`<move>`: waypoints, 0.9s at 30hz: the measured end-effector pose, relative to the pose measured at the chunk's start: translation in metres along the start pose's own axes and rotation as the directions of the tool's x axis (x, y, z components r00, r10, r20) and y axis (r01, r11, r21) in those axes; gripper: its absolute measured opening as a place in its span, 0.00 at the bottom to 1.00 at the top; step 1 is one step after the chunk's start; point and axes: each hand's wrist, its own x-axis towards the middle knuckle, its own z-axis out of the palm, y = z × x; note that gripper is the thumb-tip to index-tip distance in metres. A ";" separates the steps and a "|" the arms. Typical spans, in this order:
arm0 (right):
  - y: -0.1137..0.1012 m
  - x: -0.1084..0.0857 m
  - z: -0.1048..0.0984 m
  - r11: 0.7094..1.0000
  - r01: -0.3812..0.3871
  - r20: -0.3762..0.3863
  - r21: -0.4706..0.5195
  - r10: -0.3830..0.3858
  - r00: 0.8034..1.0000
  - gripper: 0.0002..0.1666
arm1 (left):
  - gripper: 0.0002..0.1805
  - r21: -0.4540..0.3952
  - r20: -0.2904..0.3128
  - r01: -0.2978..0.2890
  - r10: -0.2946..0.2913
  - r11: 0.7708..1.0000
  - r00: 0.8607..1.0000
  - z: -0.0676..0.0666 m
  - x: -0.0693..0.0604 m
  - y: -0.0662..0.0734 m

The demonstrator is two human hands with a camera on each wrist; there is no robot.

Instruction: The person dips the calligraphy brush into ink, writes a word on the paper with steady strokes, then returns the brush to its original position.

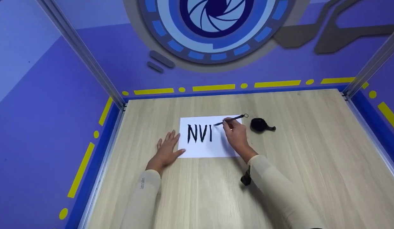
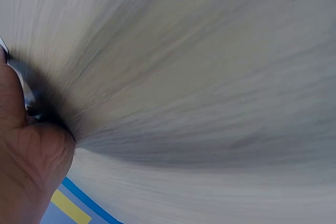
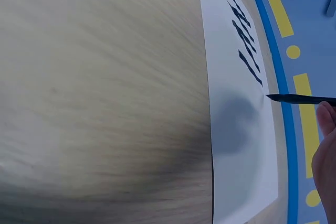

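A sheet of white paper [image 1: 197, 151] lies on the table, with the letters "NVI" [image 1: 201, 133] brushed on it in black. My right hand [image 1: 236, 135] holds a dark writing brush [image 1: 237, 118] slanted over the sheet. In the right wrist view the tip of the brush [image 3: 283, 98] is just past the top of the "I"; whether it touches the paper I cannot tell. My left hand [image 1: 167, 151] lies with spread fingers at the sheet's left edge, its thumb over the paper. The left wrist view shows only part of this hand [image 2: 31, 161].
To the right of the paper is a small black dish [image 1: 258, 125] with a short handle. The wooden table [image 1: 200, 190] meets purple-blue panels [image 1: 98, 54] at the back and both sides. A black device [image 1: 246, 178] hangs below my right wrist.
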 end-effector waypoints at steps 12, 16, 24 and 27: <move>0.004 0.003 0.006 0.998 0.068 -0.009 -0.014 -0.068 0.998 0.10 | 0.46 0.000 -0.015 -0.007 0.007 1.000 1.000 -0.001 -0.002 0.000; 0.004 0.004 0.004 0.997 0.075 0.004 -0.022 -0.075 0.997 0.10 | 0.46 -0.011 -0.025 -0.016 0.016 1.000 1.000 -0.003 -0.003 0.002; 0.004 0.002 0.005 0.997 0.074 0.024 -0.019 -0.073 0.997 0.10 | 0.46 -0.011 -0.022 -0.006 0.006 1.000 1.000 -0.001 -0.002 0.002; 0.003 0.002 0.006 0.997 0.071 0.035 -0.021 -0.071 0.997 0.10 | 0.46 -0.008 -0.020 -0.003 0.003 1.000 1.000 0.000 -0.001 0.000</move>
